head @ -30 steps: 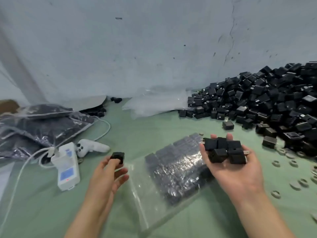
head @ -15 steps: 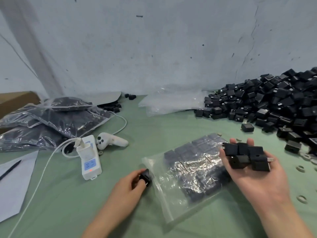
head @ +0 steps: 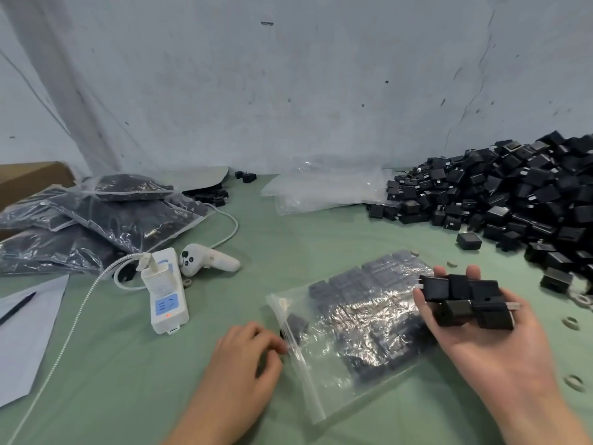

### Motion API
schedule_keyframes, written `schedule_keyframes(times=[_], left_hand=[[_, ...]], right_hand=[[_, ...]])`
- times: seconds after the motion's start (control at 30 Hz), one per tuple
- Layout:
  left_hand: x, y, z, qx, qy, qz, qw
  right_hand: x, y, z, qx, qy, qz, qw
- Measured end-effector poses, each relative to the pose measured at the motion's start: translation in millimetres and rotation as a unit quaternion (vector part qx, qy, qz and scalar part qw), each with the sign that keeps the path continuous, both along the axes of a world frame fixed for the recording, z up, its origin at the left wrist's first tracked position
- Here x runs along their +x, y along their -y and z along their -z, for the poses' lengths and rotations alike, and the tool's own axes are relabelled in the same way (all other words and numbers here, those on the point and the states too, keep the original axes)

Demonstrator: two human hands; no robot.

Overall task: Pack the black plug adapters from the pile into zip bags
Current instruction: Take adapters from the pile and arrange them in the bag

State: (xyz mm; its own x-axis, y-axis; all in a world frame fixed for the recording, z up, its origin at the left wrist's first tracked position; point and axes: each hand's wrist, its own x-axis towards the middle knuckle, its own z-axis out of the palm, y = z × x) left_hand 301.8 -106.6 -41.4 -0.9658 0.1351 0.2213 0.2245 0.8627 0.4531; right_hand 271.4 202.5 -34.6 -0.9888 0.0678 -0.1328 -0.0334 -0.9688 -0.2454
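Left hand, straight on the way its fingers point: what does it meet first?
Probably the mouth of the zip bag, right at the fingertips of the left hand; a black adapter lies just inside. Depth is unclear.

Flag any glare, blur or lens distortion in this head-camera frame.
Head view: glare on the zip bag masks adapters inside; the left hand is motion-blurred at the bag mouth; wide-angle stretch toward the corners; the adapter pile looks sharp.
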Motion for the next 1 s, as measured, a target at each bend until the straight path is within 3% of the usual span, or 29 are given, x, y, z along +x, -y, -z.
schedule_keyframes(times=[0.17, 0.4, 0.73, 1.0], left_hand=[[3.9, -4.0, 2.7, -0.117, -0.016, 0.081, 0.99], [-10.1, -15.9, 8.6, -0.189, 0.017, 0.029, 0.981], [-18.1, -15.2, 15.1, -0.144, 0.016, -0.007, 0.989], [-32.6, -19.1, 20.0, -0.196, 0.01, -0.012, 0.98]], right_hand=[[-8.2, -2.0, -3.6, 0.01, 0.0, 0.0, 1.0], [-18.5, -0.9, -10.5, 0.016, -0.01, -0.01, 1.0], [-34.6, 18.6, -21.0, 0.035, -0.013, -0.034, 0.999], [-34.3, 36.3, -18.0, 0.037, -0.016, -0.068, 0.997]])
